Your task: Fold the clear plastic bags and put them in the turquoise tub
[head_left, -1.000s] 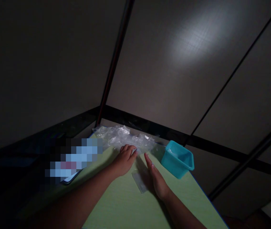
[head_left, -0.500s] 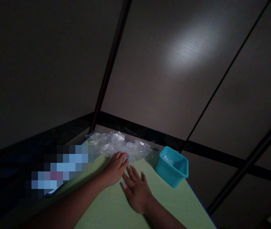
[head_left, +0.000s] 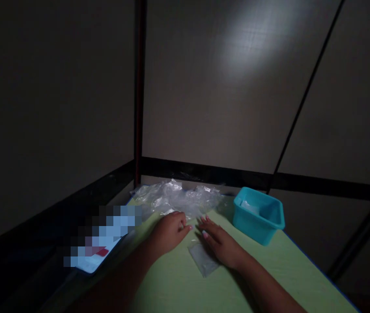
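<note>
My left hand (head_left: 169, 231) is at the near edge of a crumpled heap of clear plastic bags (head_left: 175, 198). Its fingers are curled in and the thumb points right; whatever may be inside them is hidden. To its right, my right hand (head_left: 223, 244) is held low over the table with fingers stretched out and holds nothing visible. A small flat clear plastic bag (head_left: 203, 260) lies partly beneath this hand, and I cannot tell if they touch.
A turquoise plastic basket (head_left: 258, 228) with something whitish inside stands on the right of the pale green table (head_left: 172, 282). On the left rests a lit phone (head_left: 95, 261), its screen partly blurred out. Panelled walls (head_left: 204, 108) meet in a corner behind the table.
My view has turned, levelling the scene. My hands have moved apart, and my left fingers are more curled. The small flat bag now shows near my right hand, where bare table showed before.
</note>
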Available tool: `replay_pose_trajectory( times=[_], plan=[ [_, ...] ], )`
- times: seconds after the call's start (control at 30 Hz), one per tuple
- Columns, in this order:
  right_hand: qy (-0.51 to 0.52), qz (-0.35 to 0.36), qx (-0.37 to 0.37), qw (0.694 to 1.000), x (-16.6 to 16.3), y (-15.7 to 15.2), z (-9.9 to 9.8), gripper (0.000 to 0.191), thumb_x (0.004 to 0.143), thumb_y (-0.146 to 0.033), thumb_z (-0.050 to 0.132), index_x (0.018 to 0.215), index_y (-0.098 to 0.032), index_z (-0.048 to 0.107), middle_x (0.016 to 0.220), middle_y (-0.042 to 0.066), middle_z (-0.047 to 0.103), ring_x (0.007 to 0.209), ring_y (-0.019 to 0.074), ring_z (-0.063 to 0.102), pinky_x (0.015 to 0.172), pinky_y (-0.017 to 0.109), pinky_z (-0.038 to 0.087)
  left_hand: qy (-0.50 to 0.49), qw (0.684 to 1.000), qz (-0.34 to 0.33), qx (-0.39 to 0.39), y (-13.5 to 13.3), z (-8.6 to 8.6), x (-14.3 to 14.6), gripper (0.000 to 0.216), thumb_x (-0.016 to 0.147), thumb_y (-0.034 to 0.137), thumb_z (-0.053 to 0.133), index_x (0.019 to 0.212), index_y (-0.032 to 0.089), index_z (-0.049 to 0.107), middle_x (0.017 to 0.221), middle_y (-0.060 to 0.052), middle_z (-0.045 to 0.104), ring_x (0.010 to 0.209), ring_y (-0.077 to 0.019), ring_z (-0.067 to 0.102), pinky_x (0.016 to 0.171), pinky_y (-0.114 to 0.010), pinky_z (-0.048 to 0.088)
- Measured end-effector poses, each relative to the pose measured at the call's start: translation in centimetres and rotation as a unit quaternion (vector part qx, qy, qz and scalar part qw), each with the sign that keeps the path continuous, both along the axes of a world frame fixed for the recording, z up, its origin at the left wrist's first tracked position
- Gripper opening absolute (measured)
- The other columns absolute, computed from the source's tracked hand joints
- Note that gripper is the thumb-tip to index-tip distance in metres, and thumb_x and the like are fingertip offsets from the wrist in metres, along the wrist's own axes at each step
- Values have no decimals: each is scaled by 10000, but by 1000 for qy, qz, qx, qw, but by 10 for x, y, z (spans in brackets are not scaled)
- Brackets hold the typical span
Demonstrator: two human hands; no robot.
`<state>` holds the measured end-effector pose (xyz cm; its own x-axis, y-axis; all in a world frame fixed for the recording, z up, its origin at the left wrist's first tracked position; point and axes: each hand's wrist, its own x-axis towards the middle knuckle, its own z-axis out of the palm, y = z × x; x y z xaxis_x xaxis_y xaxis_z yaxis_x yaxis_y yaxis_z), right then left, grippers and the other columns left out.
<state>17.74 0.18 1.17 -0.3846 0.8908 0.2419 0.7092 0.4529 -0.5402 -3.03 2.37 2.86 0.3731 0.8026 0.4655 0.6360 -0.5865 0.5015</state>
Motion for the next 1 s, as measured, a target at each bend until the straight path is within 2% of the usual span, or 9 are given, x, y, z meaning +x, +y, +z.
replay_pose_trajectory(
  times=[0.1, 0.17, 0.27, 0.33, 0.43, 0.57, 0.7, 0.9, 1.0],
  plan=[
    [52, -36, 50, 997, -1, 0, 6, 419, 857, -455, 333, 899, -150, 618, 965, 112, 608, 927, 207, 531, 830, 339, 376, -8, 997, 13, -73, 1, -1, 0, 306, 765, 397, 474, 563, 169, 464, 510, 40, 441, 522, -106, 444, 495, -216, 289],
    [105, -71, 30, 991, -2, 0, 9, 434, 849, -473, 335, 749, -137, 592, 718, 66, 598, 680, 161, 546, 641, 282, 410, -66, 986, 14, -153, 2, 0, 1, 325, 744, 445, 468, 572, 171, 443, 510, 48, 430, 486, -96, 444, 463, -208, 282],
    [210, -52, -131, 967, 2, 0, 11, 483, 841, -519, 297, 725, -129, 557, 519, -1, 524, 381, 88, 431, 392, 212, 321, -135, 938, 15, -318, 3, 1, 4, 373, 720, 547, 409, 677, 178, 442, 555, 47, 483, 370, -84, 434, 387, -208, 302],
    [248, 4, -240, 939, 8, 0, 14, 530, 832, -549, 279, 687, -120, 555, 466, -11, 516, 283, 66, 360, 309, 193, 250, -135, 919, 7, -370, 3, 1, 4, 451, 707, 612, 366, 733, 169, 450, 587, 14, 542, 350, -98, 463, 367, -220, 333],
    [231, 103, -342, 905, 20, -2, 20, 569, 827, -546, 296, 613, -100, 576, 440, 6, 537, 246, 56, 349, 267, 183, 235, -140, 887, -6, -440, 4, -1, 2, 548, 682, 681, 348, 776, 154, 465, 569, -31, 592, 341, -108, 482, 352, -212, 334],
    [112, 177, -460, 863, 27, -5, 25, 441, 808, -449, 416, 691, -78, 624, 448, 5, 571, 242, 61, 383, 259, 176, 287, -129, 852, -43, -505, 1, -4, 1, 570, 683, 693, 358, 861, 162, 463, 478, -29, 589, 312, -110, 460, 320, -184, 286],
    [77, 151, -482, 860, 22, -4, 23, 329, 803, -348, 435, 687, -96, 612, 467, -3, 593, 235, 61, 385, 253, 174, 310, -99, 852, -51, -512, -5, -3, 6, 557, 690, 695, 342, 905, 188, 429, 418, 6, 553, 303, -122, 465, 315, -176, 276],
    [71, 124, -486, 862, 18, -4, 26, 342, 828, -312, 386, 675, -98, 604, 457, 0, 598, 231, 62, 387, 250, 171, 305, -101, 870, -20, -481, -8, 0, 6, 583, 685, 716, 294, 924, 196, 406, 406, 33, 517, 290, -128, 469, 295, -168, 230],
    [71, 122, -495, 857, 19, -4, 28, 365, 844, -318, 361, 683, -97, 603, 454, 5, 600, 233, 69, 398, 249, 173, 307, -107, 864, -9, -492, -4, -1, 1, 587, 707, 705, 263, 931, 186, 424, 399, 32, 501, 288, -132, 468, 285, -170, 217]
  ],
)
